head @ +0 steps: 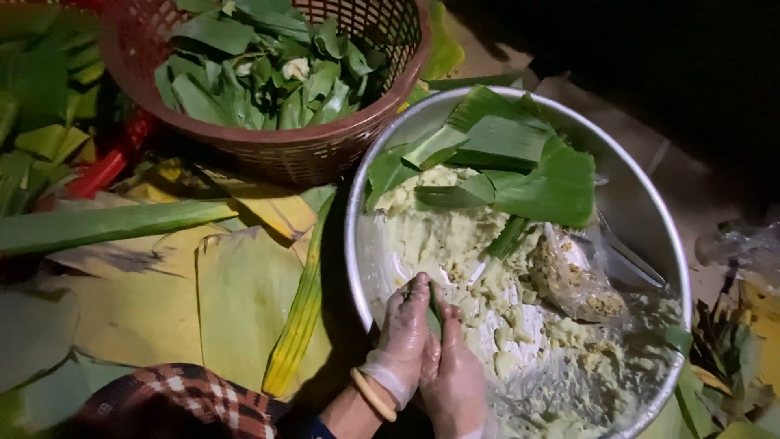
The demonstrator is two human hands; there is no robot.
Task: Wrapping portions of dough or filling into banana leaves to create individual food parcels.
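Note:
My left hand (404, 333) and my right hand (452, 375), both in thin clear gloves, are pressed together over the near edge of a big metal bowl (642, 203). Between them they pinch a small folded green leaf piece (435, 313). The bowl holds pale yellow mash (455, 244), spread and crumbly toward the right. Cut banana leaf strips (520, 167) lie piled at the bowl's far side. A clear plastic bag (573, 280) with crumbly filling rests in the bowl on the right. A yellow band circles my left wrist.
A brown plastic basket (325, 146) full of small folded green leaf parcels stands at the back left. Large yellowed and green banana leaves (203, 293) cover the ground on the left. More leaves lie at the far left and right edge. The back right is dark.

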